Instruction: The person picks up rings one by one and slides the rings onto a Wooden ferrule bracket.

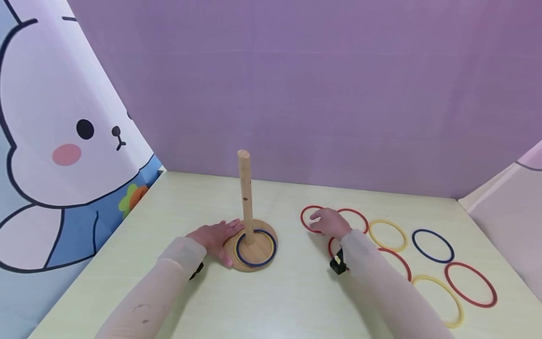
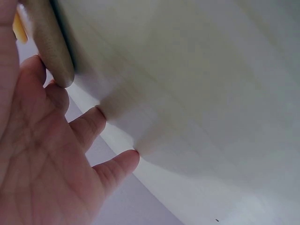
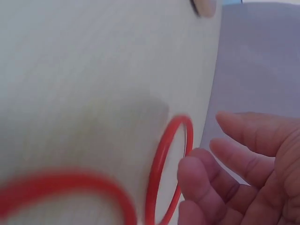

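Observation:
My left hand rests with fingers spread at the left edge of a round wooden base. From the base rises an upright wooden peg, with a blue ring and a yellow ring lying around its foot. Close up in the left wrist view, fingertips meet the tabletop beside the base's rim. Over a flat red ring, my right hand hovers with loosely bent fingers. In the right wrist view its fingertips are close beside that red ring, with nothing between them.
Several more rings lie flat on the pale table to the right, including a yellow ring, a blue ring and a red ring. Behind stands a purple wall; a cartoon-printed panel borders the left.

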`<state>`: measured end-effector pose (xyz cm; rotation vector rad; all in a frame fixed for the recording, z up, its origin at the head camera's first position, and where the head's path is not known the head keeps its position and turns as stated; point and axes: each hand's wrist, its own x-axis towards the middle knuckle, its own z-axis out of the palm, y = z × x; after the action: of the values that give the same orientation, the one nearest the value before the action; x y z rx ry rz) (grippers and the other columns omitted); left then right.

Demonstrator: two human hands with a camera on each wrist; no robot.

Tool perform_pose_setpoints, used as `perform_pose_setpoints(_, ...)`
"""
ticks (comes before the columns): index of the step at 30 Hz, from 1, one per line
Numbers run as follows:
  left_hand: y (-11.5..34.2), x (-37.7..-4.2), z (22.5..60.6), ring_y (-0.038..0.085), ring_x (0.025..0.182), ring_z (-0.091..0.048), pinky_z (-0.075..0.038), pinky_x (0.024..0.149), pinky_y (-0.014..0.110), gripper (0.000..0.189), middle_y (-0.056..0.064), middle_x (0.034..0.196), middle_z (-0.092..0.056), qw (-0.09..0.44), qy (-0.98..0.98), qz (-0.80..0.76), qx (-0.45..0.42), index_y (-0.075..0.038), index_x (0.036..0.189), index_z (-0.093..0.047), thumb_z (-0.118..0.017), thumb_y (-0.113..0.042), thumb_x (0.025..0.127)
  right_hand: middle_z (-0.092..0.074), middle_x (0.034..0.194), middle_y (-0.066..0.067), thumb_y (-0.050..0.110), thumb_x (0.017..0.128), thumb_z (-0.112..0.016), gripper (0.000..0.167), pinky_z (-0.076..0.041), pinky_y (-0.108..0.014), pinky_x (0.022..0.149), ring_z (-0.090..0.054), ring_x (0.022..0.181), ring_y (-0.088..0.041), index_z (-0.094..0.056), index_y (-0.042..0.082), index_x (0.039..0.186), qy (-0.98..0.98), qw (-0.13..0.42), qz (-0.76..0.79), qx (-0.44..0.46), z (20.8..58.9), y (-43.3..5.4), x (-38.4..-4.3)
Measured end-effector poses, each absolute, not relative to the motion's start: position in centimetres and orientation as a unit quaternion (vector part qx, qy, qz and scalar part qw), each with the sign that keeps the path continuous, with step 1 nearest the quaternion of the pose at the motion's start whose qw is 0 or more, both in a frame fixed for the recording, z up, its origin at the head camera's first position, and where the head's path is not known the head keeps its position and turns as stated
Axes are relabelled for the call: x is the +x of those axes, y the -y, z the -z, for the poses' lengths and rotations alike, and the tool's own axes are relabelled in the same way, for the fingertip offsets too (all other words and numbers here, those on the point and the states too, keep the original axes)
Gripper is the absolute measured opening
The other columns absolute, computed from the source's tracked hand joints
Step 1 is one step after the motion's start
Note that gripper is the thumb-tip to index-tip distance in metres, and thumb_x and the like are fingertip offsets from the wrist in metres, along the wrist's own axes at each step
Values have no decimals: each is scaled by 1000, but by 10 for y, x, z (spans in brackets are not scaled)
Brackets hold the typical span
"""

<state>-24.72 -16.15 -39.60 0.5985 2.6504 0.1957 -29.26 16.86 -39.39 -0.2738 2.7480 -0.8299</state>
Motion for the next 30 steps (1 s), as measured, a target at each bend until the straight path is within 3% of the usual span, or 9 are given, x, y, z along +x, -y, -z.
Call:
perform_pose_setpoints(2,163,-246,395,42,139,-25,-37,99,60,106,5,158,-23,208,-952,-71,214,-14,151,-28,-86,-41,67,-65,118,-12,14,88,-66,31,-49,-41,84,-63,85,-19,-67,2,117,-947,124,279,-100,395,-177,-294)
perform_pose_setpoints(6,163,-245,392,41,139,-25,-37,99,59,106,4,158,-23,208,-952,-69,212,-15,152,-28,-85,-42,67,-65,115,-16,8,86,-66,30,-50,-40,81,-60,92,-24,-67,0,115,-946,109,283,-113,399,-192,-298)
perform_pose_setpoints(11,161,-245,389,42,139,-25,-37,99,59,105,6,157,-23,205,-952,-74,216,-13,151,-29,-85,-43,67,-65,95,-13,4,84,-65,41,-47,-31,66,-56,72,-19,-60,-6,123,-941,101,311,-92,404,-208,-301)
perform_pose_setpoints(16,160,-244,390,42,139,-25,-36,100,59,105,6,157,-23,203,-952,-72,220,-13,151,-29,-85,-43,68,-61,72,-4,7,86,-65,50,-44,-27,58,-54,59,-14,-51,-8,132,-928,133,346,-44,406,-215,-304)
perform_pose_setpoints(22,159,-243,392,42,138,-26,-36,101,58,104,6,157,-24,200,-952,-69,222,-12,151,-30,-85,-42,68,-61,68,-2,9,87,-65,51,-44,-25,59,-55,60,-13,-50,-11,131,-924,142,352,-34,409,-216,-307)
perform_pose_setpoints(26,159,-244,393,41,139,-26,-36,101,58,104,5,157,-24,200,-953,-62,219,-13,151,-30,-85,-42,68,-60,64,-1,7,86,-64,38,-43,-25,56,-53,55,-12,-58,-9,120,-926,147,346,-39,411,-214,-310)
perform_pose_setpoints(30,159,-246,392,40,140,-25,-37,100,58,105,5,158,-23,201,-954,-53,216,-14,151,-29,-85,-43,68,-60,65,-2,6,87,-62,43,-43,-25,57,-52,55,-13,-55,-7,127,-929,157,333,-37,412,-210,-312)
